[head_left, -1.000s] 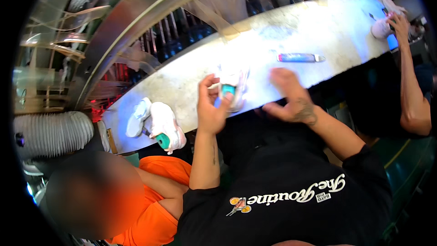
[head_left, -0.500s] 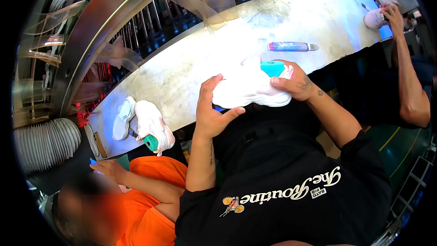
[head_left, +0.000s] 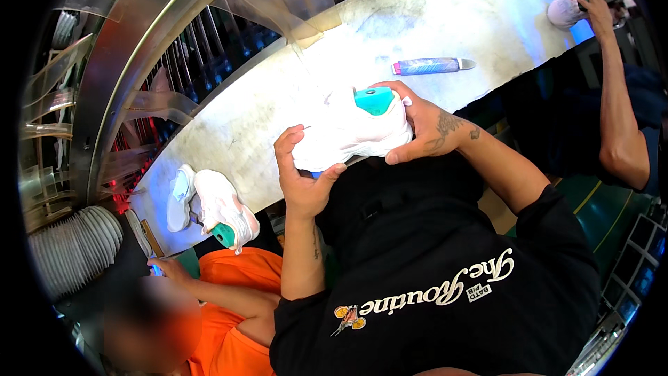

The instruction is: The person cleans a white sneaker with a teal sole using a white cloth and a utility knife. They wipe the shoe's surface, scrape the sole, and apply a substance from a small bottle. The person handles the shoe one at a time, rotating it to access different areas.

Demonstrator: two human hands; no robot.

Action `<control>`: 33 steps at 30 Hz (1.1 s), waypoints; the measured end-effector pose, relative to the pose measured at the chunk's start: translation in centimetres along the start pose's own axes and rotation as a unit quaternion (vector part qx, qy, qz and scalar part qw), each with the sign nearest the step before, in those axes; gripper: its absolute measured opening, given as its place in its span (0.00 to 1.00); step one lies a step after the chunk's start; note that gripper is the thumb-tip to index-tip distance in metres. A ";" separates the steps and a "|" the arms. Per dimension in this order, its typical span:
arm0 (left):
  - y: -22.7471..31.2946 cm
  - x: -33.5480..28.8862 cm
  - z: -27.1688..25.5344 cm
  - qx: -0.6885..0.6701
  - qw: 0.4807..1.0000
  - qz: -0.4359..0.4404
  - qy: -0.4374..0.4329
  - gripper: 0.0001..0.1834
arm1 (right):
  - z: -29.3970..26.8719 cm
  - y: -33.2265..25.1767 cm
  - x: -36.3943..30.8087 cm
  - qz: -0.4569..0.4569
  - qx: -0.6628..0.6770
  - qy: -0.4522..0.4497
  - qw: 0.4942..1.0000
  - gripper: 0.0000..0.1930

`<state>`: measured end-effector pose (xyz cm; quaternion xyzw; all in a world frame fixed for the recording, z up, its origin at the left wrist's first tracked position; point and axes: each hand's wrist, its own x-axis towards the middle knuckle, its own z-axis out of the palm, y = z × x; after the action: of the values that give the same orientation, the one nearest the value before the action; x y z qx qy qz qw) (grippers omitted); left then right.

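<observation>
Black fabric of a short-sleeved shirt filled the nearest part of the view. Beyond it, over the near edge of the pale, stained table, both hands held a chunky white shoe with a wavy sole, toe to the left, heel to the right. The left hand had its fingers and thumb round the toe end; the right hand cupped the heel, its fingers partly hidden behind. Gripping both ends probably kept the shoe level and steady. A teal block filled the ankle opening, perhaps to keep the upper in shape.

Leftward, near a co-worker in orange, lay a second, pink-trimmed white shoe, and just beside it a bluish-white, sole-shaped piece; set there, they seemed to leave elbow room. Past the held shoe, a blue-patterned tool with a pointed silver tip lay flat, apparently handy for the right side. Farthest off, another co-worker's hand touched a rounded white shoe, and clear plastic strips hung along the table's far side.
</observation>
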<state>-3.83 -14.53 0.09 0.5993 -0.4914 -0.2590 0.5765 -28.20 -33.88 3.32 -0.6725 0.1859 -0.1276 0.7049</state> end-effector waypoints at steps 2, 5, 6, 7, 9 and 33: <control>-0.5 -0.3 0.0 -0.002 1.000 0.011 -0.001 0.51 | 0.3 -0.1 -0.1 -0.005 -0.055 0.020 0.998 0.57; -0.6 -0.2 -0.4 0.021 0.999 0.023 -0.012 0.51 | 1.0 -1.3 0.3 0.047 -0.069 0.052 0.995 0.57; -0.4 -0.1 -0.5 0.034 0.999 0.026 -0.014 0.51 | 1.3 -1.7 0.4 0.065 -0.063 0.063 0.994 0.56; -0.5 -0.1 -0.7 0.023 1.000 0.008 -0.015 0.52 | 1.6 -1.8 0.4 0.083 -0.058 0.073 0.992 0.56; -0.8 -0.3 -0.6 -0.001 1.000 -0.026 -0.017 0.54 | 2.0 -1.5 0.3 0.083 -0.069 0.094 0.990 0.55; -3.2 0.5 -1.8 -0.326 0.943 -0.071 0.016 0.37 | 3.0 0.9 0.0 0.003 -0.077 0.183 0.980 0.53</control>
<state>-1.16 -14.67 -2.42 0.4159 -0.3268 -0.4354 0.7285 -27.00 -31.12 2.55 -0.6894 0.3230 -0.2323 0.6053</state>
